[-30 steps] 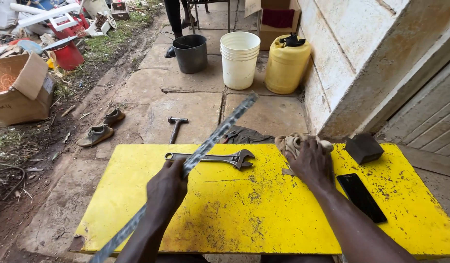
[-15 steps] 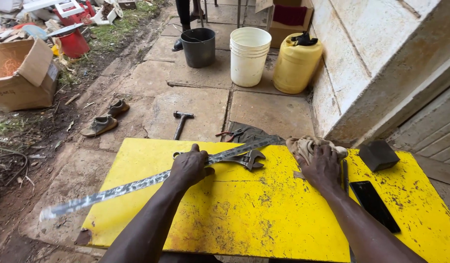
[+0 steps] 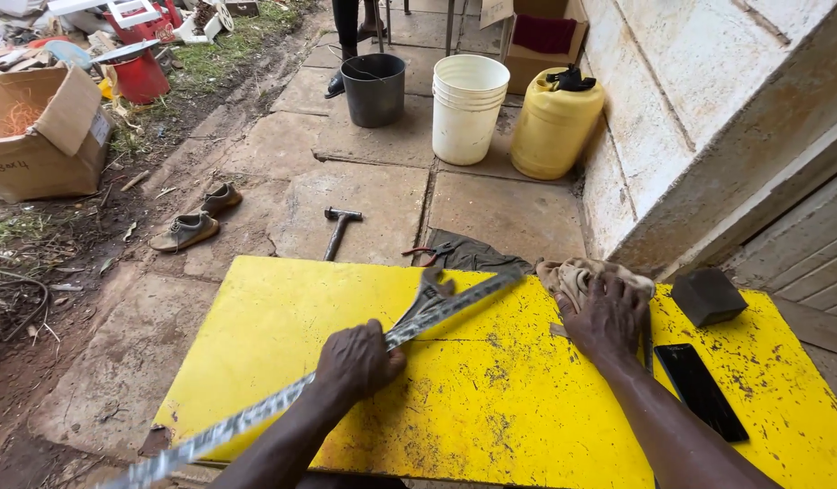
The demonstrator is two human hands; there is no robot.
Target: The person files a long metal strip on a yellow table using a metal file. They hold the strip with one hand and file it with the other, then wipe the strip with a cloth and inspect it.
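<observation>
My left hand [image 3: 357, 360] grips a long, worn metal strip [image 3: 255, 418] that lies slantwise over the yellow table [image 3: 491, 407], from past the near left corner up to the far middle. An adjustable wrench [image 3: 427, 294] lies under the strip's far end. My right hand [image 3: 608, 315] rests with curled fingers on a crumpled beige rag [image 3: 570, 272] at the table's far edge.
A black phone [image 3: 701, 391] and a dark block [image 3: 708, 295] lie on the table's right side. On the paving beyond lie a hammer [image 3: 337, 230], pliers [image 3: 429, 252] and shoes [image 3: 196, 217]. Further off stand a grey bucket [image 3: 374, 89], a white bucket [image 3: 469, 107], a yellow jerrycan [image 3: 554, 121] and a cardboard box [image 3: 40, 131]. A person's legs show at the top.
My left hand swung the metal strip from steep to nearly level, then back to a slant. The wrench under it has turned from crosswise to slanting. My right hand stayed on the rag.
</observation>
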